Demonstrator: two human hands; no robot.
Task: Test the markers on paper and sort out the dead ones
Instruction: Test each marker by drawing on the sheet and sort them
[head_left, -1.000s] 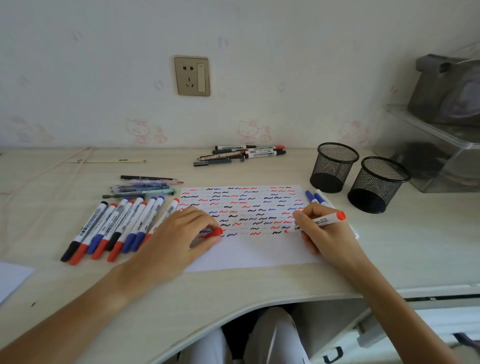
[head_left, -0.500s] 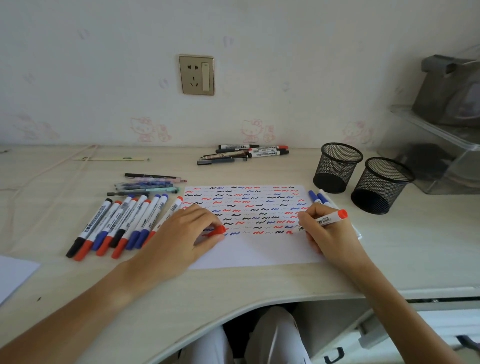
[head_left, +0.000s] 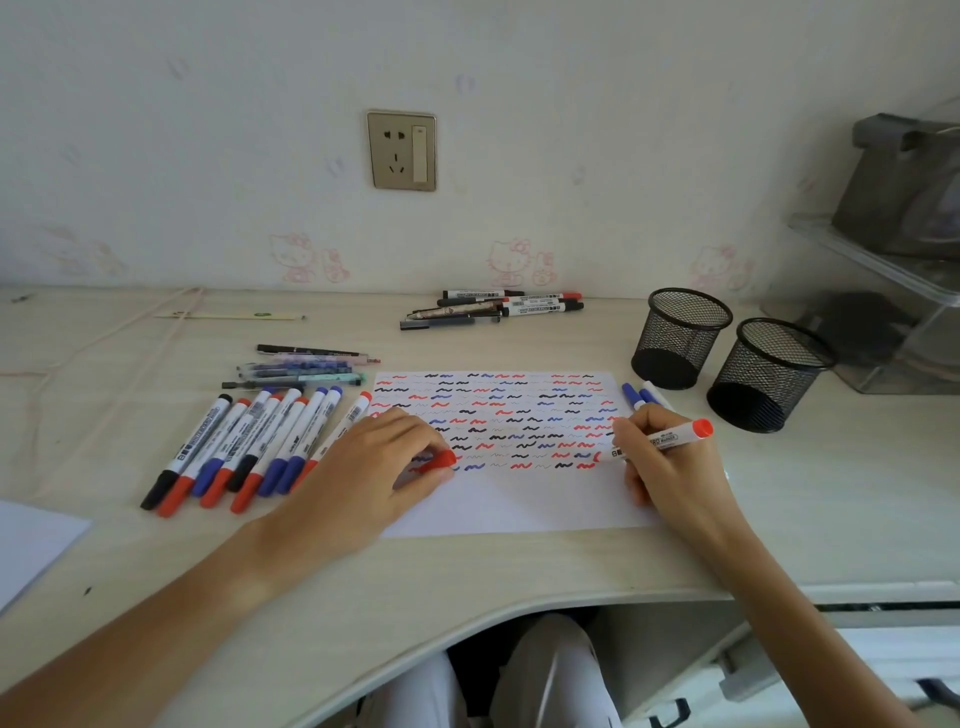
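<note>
A white sheet of paper (head_left: 519, 504) covered with red, blue and black squiggles lies in the middle of the desk. My right hand (head_left: 670, 467) grips a red marker (head_left: 670, 439), its tip touching the paper at the right end of the lowest squiggle row. My left hand (head_left: 363, 467) rests on the paper's left part and pinches the red cap (head_left: 439, 461). A row of several capped markers (head_left: 249, 447) lies left of the paper. Two blue markers (head_left: 640, 393) lie at the paper's right edge, partly hidden by my right hand.
Two black mesh cups (head_left: 678, 338) (head_left: 769, 374) stand right of the paper. A small pile of markers and pens (head_left: 493, 306) lies by the wall, with more pens (head_left: 301, 371) above the marker row. A clear shelf (head_left: 883, 291) fills the far right. Another sheet (head_left: 31, 545) lies at left.
My right hand has shifted the red marker's tip slightly to the right along the lowest row. My left hand stays put with the cap.
</note>
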